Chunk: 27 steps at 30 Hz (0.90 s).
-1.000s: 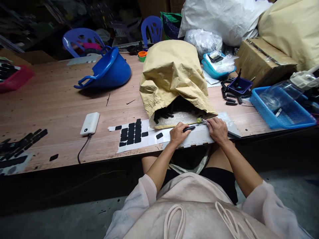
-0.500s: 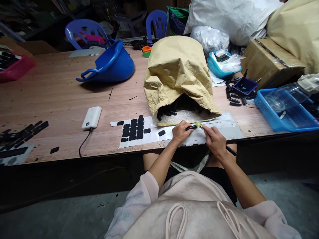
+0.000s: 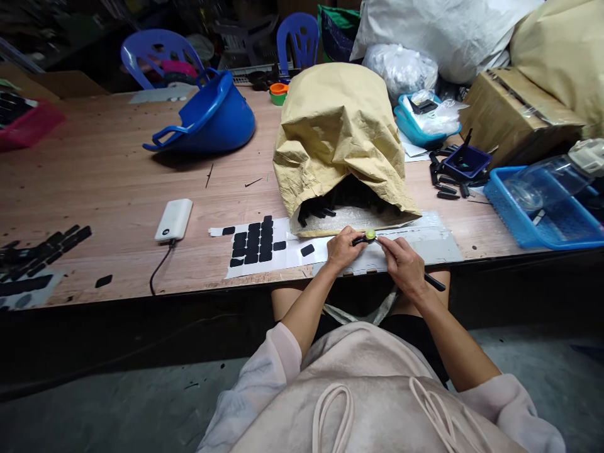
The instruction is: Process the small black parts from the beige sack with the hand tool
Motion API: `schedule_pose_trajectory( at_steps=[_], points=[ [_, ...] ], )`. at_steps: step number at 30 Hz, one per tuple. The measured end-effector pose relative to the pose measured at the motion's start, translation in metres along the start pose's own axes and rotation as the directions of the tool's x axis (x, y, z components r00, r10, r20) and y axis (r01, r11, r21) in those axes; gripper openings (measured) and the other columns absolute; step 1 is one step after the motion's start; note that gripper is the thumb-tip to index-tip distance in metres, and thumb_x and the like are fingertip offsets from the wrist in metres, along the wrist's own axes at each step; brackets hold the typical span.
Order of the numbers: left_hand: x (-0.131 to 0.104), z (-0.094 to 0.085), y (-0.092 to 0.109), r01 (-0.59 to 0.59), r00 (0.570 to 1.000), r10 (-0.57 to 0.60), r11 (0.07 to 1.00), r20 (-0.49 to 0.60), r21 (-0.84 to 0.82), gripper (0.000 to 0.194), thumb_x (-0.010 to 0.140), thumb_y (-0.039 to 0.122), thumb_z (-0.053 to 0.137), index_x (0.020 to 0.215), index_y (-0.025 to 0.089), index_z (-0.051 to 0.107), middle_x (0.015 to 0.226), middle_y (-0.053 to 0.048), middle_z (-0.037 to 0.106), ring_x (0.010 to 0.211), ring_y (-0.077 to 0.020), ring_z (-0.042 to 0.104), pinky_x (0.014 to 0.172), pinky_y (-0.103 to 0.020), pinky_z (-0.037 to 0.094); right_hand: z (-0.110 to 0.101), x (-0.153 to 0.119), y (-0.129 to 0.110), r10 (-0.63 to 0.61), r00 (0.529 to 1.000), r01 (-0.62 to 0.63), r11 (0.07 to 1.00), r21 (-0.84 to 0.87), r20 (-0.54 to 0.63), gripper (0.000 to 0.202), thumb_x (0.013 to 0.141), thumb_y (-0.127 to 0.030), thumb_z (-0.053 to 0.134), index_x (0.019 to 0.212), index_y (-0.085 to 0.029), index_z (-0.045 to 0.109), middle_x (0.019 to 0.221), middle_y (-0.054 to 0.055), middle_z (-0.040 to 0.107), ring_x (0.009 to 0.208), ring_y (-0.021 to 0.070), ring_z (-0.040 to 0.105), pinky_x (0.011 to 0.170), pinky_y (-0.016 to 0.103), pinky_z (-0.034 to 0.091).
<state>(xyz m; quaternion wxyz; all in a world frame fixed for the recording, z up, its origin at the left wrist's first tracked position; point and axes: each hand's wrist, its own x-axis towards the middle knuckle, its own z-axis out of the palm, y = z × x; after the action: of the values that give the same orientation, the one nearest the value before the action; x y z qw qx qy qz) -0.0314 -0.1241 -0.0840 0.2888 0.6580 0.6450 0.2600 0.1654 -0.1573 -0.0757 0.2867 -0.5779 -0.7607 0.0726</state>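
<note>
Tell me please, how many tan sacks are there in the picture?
2. One open sack lies on the table, near the middle; another sack is at the upper right by the cardboard box. More could be hidden.

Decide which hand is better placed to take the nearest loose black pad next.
Left, probably: the left hand sits beside that black pad; the right hand is farther. Both are occupied: the left holds a black piece, the right a black-handled tool.

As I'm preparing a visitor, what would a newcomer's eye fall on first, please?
Probably the big tan sack in the middle, its open mouth showing black pieces. Next, the tilted blue tub to its left, and a yellow-green piece between the left hand and right hand.
</note>
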Motion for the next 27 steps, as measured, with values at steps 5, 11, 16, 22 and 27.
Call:
schedule_pose_trajectory(
  at_steps=[5, 11, 16, 22, 27],
  points=[
    [0.001, 0.000, -0.001, 0.001, 1.000, -0.001, 1.000, 0.000, -0.001, 0.021, 0.090, 0.033, 0.077, 0.111, 0.033, 0.082, 0.106, 0.003, 0.072, 0.096, -0.0160, 0.069, 0.084, -0.026, 0.052, -0.004, 0.015, 0.035, 0.094, 0.987, -0.099, 0.994, -0.036, -0.128, 0.038, 0.105, -0.036, 0.047, 0.131, -0.030, 0.074, 0.100, 0.007, 0.070, 0.093, 0.0223, 0.064, 0.075, 0.031, 0.047],
    [0.000, 0.001, -0.004, -0.007, 1.000, 0.007, 1.000, -0.007, -0.001, 0.020, 0.091, 0.031, 0.077, 0.110, 0.033, 0.082, 0.102, 0.003, 0.070, 0.095, -0.0153, 0.069, 0.082, -0.025, 0.051, 0.002, 0.013, 0.061, 0.097, 0.987, -0.119, 0.978, -0.172, -0.130, 0.037, 0.103, -0.030, 0.049, 0.127, -0.030, 0.076, 0.091, 0.008, 0.064, 0.089, 0.0236, 0.055, 0.075, 0.034, 0.041],
    [-0.002, -0.001, -0.003, -0.013, 1.000, 0.013, 1.000, -0.016, 0.020, 0.019, 0.089, 0.029, 0.078, 0.108, 0.031, 0.081, 0.103, 0.002, 0.070, 0.096, -0.0157, 0.069, 0.083, -0.025, 0.051, 0.009, 0.005, 0.055, 0.056, 0.993, -0.080, 0.962, -0.260, -0.101, 0.038, 0.101, -0.025, 0.051, 0.129, -0.032, 0.075, 0.091, 0.009, 0.061, 0.087, 0.0244, 0.048, 0.074, 0.036, 0.035],
    [-0.003, -0.005, 0.002, -0.014, 1.000, 0.014, 1.000, -0.018, 0.023, 0.020, 0.086, 0.022, 0.079, 0.105, 0.029, 0.078, 0.107, 0.002, 0.071, 0.100, -0.0167, 0.069, 0.086, -0.027, 0.051, 0.010, 0.005, 0.052, 0.069, 0.996, -0.083, 0.953, -0.291, -0.056, 0.038, 0.101, -0.024, 0.052, 0.130, -0.032, 0.075, 0.094, 0.010, 0.061, 0.089, 0.0247, 0.046, 0.074, 0.037, 0.031],
    [-0.002, -0.005, 0.003, -0.023, 0.999, 0.024, 0.999, -0.021, 0.037, 0.021, 0.085, 0.023, 0.080, 0.104, 0.028, 0.077, 0.108, 0.002, 0.072, 0.099, -0.0172, 0.069, 0.083, -0.027, 0.051, 0.009, 0.008, 0.052, 0.104, 0.992, -0.118, 0.965, -0.233, -0.069, 0.035, 0.100, -0.025, 0.054, 0.127, -0.031, 0.077, 0.093, 0.008, 0.062, 0.088, 0.0235, 0.049, 0.074, 0.034, 0.036]
  ],
)
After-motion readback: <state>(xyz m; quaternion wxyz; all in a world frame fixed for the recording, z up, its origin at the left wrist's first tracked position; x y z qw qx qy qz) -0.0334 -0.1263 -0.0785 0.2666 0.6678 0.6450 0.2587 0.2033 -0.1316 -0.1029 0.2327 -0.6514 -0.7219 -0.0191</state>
